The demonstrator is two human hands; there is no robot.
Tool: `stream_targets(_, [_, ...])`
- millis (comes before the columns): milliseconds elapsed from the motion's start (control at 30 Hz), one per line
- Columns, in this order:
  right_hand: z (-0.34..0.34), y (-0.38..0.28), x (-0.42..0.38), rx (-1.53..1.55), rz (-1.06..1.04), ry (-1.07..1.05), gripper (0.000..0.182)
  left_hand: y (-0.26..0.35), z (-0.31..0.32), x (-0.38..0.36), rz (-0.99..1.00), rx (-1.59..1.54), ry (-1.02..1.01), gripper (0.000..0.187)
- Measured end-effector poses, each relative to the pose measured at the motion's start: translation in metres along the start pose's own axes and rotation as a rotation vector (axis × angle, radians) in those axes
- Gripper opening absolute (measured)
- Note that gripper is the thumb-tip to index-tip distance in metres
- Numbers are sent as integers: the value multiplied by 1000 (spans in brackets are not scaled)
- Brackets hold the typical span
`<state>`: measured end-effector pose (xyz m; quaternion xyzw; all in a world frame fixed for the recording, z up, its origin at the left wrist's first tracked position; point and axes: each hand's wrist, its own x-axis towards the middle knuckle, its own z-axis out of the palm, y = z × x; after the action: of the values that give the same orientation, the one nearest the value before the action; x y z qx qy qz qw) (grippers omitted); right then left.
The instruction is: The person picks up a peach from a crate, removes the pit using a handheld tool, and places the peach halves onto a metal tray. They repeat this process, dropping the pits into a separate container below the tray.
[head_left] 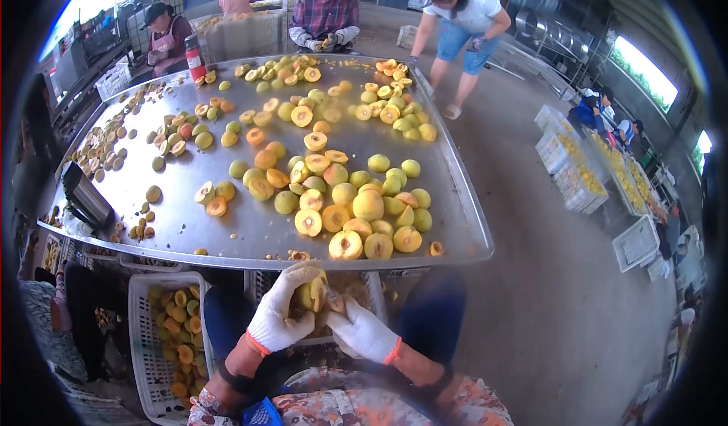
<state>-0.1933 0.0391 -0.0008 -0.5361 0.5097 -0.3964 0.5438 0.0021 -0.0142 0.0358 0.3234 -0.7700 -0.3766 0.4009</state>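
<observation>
Over my lap, just in front of the table edge, my left hand (279, 314) in a white knit glove grips a yellow-green peach piece (311, 294). My right hand (362, 330), gloved the same way, is closed around a small pitting tool (334, 300) whose end meets the fruit. Most of that tool is hidden by my fingers, so its exact shape does not show. Beyond my hands, halved and whole peaches (369, 204) are heaped on the metal table (189, 221), some halves with their pits showing.
At my left knee stands a white crate (139, 335) of peach halves; another crate (373, 293) sits beneath my hands. Loose pits (98, 149) cover the table's left side, near a dark metal container (85, 194) and a red flask (195, 58). Several co-workers surround the table, one person (466, 28) standing.
</observation>
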Motion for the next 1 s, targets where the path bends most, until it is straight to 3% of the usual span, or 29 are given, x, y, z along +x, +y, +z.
stream_targets(33, [4, 6, 2, -209, -261, 117, 34, -2, 2, -2, -61, -76, 11, 68])
stream_targets(67, [9, 3, -1, -415, -514, 228, 33, -8, 7, -3, -172, -418, 62, 69])
stream_targets(100, [9, -5, -6, -428, -295, 162, 35, -9, 14, -2, -186, -579, 106, 67])
stream_targets(167, [14, -19, -6, -482, -226, 162, 31, -5, 25, -1, -233, -869, 195, 60])
stream_targets(200, [15, -26, -4, -514, -211, 163, 30, -6, 27, 4, -231, -998, 240, 54])
stream_targets(267, [22, -23, -3, -488, -431, 194, 33, -18, 25, 5, -294, -1090, 178, 44])
stream_targets(333, [25, -19, -5, -507, -393, 191, 31, -21, 34, 5, -286, -1146, 268, 45])
stream_targets(833, [23, -10, -6, -721, -397, 216, 37, -11, 46, 3, -270, -727, 462, 33])
stream_targets(1000, [25, -7, -6, -799, -428, 222, 39, -8, 50, 3, -263, -739, 497, 31])
